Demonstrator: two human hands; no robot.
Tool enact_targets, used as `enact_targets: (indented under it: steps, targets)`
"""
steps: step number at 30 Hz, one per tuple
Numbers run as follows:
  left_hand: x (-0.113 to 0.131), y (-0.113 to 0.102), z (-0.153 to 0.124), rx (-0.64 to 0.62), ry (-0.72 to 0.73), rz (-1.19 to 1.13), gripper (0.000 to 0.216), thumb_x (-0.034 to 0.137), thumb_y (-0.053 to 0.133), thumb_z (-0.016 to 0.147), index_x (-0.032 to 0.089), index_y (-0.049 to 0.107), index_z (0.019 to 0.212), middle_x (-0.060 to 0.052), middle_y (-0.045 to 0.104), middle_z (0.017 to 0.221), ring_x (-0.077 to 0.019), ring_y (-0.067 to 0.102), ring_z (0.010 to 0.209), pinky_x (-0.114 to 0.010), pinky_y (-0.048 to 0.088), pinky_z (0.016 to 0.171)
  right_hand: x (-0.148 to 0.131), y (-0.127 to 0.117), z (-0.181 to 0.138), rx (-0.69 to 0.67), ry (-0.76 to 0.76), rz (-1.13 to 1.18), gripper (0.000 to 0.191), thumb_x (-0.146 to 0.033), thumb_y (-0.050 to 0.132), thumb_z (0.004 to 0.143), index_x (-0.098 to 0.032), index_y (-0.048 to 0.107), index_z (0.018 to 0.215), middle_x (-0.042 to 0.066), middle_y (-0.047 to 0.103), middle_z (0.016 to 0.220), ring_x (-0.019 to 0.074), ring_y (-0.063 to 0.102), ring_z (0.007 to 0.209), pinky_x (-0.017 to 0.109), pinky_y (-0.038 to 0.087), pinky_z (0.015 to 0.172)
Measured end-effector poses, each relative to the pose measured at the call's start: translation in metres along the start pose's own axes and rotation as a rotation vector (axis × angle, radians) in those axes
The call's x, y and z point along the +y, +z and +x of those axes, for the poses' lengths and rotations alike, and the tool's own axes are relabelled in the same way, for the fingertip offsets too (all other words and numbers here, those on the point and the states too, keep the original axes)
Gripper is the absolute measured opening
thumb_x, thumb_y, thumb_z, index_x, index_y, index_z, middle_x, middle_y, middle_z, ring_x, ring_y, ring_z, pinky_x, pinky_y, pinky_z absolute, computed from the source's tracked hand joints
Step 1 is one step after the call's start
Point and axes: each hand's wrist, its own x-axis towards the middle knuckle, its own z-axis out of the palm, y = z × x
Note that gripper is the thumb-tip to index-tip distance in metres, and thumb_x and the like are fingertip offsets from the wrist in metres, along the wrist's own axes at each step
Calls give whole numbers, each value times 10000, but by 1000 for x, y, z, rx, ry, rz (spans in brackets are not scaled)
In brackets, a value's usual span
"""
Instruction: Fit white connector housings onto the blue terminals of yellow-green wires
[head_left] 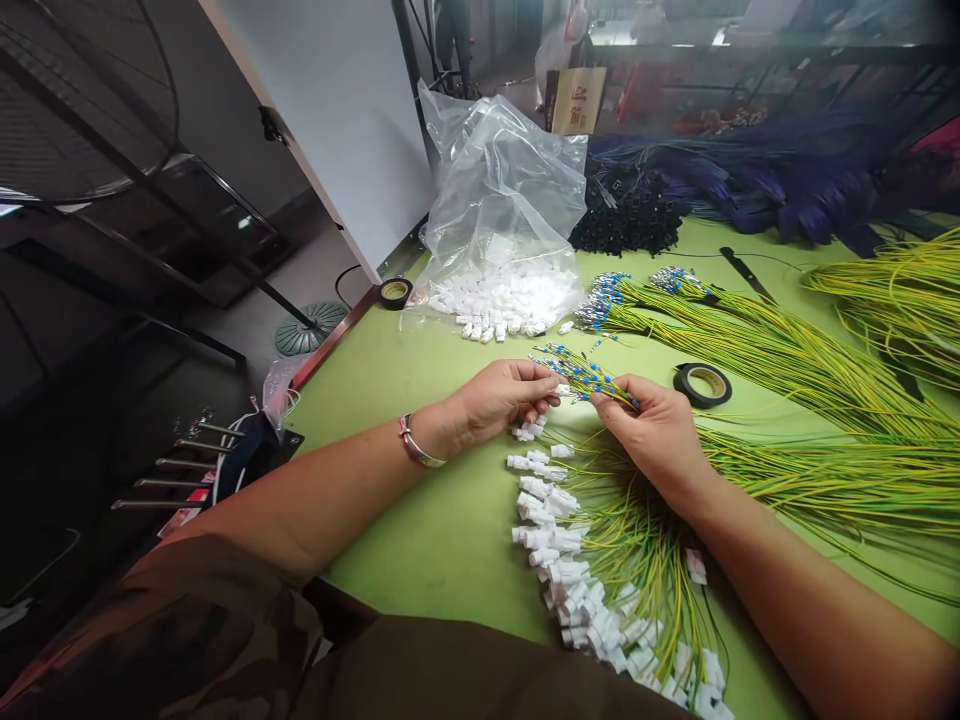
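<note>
Above a green tabletop (450,510), we hold a small white connector (562,390) in our left hand (510,400), thumb and forefinger together on it, while our right hand (664,430) clamps a bunch of yellow-green wires (594,376) between thumb and fingers, their blue-collared terminals (576,367) pointing left. The white connector looks light, hard and smooth, apt, we judge, to slip; its sides near one end should give the surest hold. The yellow-green wires seem thin, light and springy; we favour gripping just behind the collars, as the slim metal tips may bend. The white connector sits at the very tips of the left fingers, and the terminals jut past the right fingertips just beside it; whether any touches it, we cannot tell. Nearer us curves a row of wired connectors (562,540); beyond our hands stands a clear plastic bag (502,190), and near the right hand lies a black tape roll (684,383).
</note>
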Motion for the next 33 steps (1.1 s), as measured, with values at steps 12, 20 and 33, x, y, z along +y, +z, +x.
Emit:
enact_targets:
  steps: [12,20,33]
  targets:
    - [-7,8,-1,84,15,59,208,195,799,625,74,650,704,-36,646,588,-65,575,488,-164,443,491,3,3,2,-97,-114,-109,153,-279,558,744,-175,572,633,-34,459,516,106,378,503,239,309,505]
    - [-8,7,1,111,40,-64,190,150,787,627,67,647,725,-33,651,622,-69,598,538,-171,469,539,6,4,1,-88,-121,-77,191,-283,548,757,-174,529,601,-37,433,525,98,361,513,226,309,505]
    - [-7,11,-1,108,39,154,268,242,815,602,80,634,716,-6,606,535,-61,530,446,-165,403,453,9,4,3,-170,-120,-42,130,-260,564,724,-158,619,666,-29,510,540,102,404,524,228,330,522]
